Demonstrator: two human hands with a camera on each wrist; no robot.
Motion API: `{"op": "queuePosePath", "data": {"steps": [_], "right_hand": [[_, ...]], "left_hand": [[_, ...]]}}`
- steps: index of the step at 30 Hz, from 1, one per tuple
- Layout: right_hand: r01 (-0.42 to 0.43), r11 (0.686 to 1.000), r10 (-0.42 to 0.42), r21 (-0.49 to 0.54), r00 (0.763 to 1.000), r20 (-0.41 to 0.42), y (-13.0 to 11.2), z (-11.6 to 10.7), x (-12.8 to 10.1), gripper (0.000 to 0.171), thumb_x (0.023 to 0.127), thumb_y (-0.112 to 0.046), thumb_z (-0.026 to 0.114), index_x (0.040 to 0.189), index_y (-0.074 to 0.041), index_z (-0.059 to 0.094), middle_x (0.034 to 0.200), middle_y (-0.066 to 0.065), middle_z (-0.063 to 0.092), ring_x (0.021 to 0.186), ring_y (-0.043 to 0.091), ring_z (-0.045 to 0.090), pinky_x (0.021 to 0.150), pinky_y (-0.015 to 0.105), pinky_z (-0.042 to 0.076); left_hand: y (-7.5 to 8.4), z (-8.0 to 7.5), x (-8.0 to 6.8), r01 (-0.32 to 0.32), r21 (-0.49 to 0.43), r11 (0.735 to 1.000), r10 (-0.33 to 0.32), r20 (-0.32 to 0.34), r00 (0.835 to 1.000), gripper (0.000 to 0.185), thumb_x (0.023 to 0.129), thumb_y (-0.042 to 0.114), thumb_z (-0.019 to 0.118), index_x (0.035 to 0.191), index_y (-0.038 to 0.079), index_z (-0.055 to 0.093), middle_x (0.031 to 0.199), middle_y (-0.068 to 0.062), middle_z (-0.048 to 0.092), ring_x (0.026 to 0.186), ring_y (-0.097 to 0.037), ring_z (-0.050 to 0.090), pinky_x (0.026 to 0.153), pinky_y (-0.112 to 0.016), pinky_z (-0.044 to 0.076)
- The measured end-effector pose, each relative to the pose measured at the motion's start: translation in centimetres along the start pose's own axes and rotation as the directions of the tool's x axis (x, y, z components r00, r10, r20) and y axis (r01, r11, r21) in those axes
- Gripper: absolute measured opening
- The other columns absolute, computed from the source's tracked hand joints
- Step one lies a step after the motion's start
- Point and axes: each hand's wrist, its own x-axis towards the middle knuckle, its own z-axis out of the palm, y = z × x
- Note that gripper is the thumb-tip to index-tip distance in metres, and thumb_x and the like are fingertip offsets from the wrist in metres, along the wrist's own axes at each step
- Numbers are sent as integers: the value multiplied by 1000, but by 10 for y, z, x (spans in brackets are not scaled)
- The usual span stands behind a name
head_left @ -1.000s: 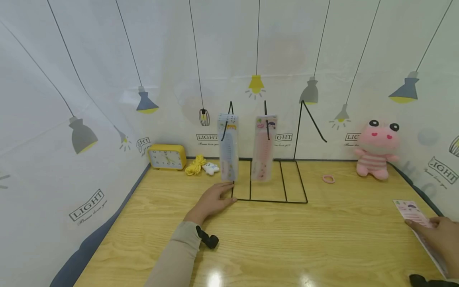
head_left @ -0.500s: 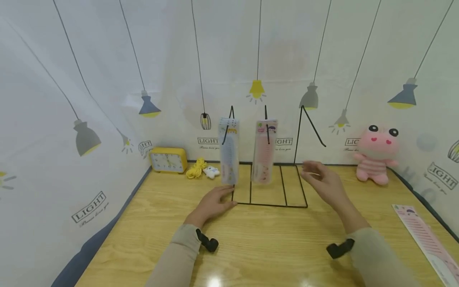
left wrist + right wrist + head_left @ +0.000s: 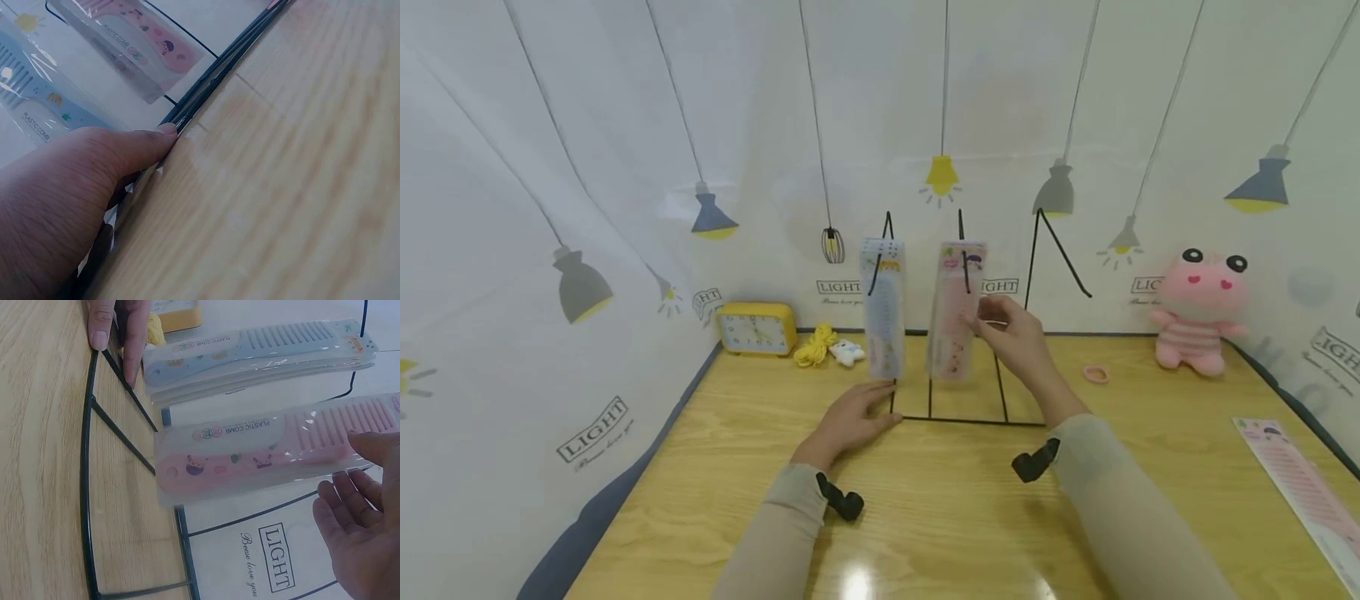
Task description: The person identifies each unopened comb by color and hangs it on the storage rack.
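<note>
"LIGHT" backdrop [image 3: 587,429]; "PLASTIC COMB" packs [image 3: 262,447]

From head height we look forward and down onto the wire rack [image 3: 967,392], while both wrist views sit close to its base wire, facing the wall, and all three share the hanging pink comb pack [image 3: 953,321].

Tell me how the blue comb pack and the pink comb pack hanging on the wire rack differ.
The blue comb pack hangs on the leftmost hook, the pink comb pack on the next hook to its right. The right hand reaches the pink pack's edge; no hand touches the blue pack, though the left hand presses the rack's base below it. Both are clear-wrapped plastic combs hanging upright.
</note>
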Motion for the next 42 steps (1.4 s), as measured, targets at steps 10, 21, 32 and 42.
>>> {"op": "queuePosePath", "data": {"steps": [10,21,32,42], "right_hand": [[-7,1000,7,-22,1000,-11,4,3,1,55,93,-49,70,130,-9,61,124,10,66,116,27,61,101,44,51],[-40,995,36,-94,999,-35,36,-46,-23,51,98,-46,65,132,-8,61,127,13,65,119,33,60,98,51,51],[35,999,-36,29,998,49,10,-4,-8,47,95,-42,70,130,-11,64,124,9,67,116,26,62,100,46,51],[75,978,-94,193,991,91,1,4,-14,28,97,-30,70,109,-4,69,105,10,74,93,14,67,86,29,55]], "left_hand": [[0,-2,0,-2,-9,1000,2,3,1000,64,99,54,58,153,20,46,158,4,40,146,-24,34,119,-48,29],[1,-3,2,15,-4,1000,-15,7,1000,66,98,58,55,154,23,45,158,5,39,146,-24,34,119,-49,29],[-3,4,0,5,-24,1000,-5,7,1000,65,99,56,56,154,23,45,158,8,38,147,-21,33,120,-47,27],[0,-1,-1,-3,-33,999,3,-4,1000,63,100,50,58,153,20,46,158,5,40,146,-25,34,119,-50,28]]}}
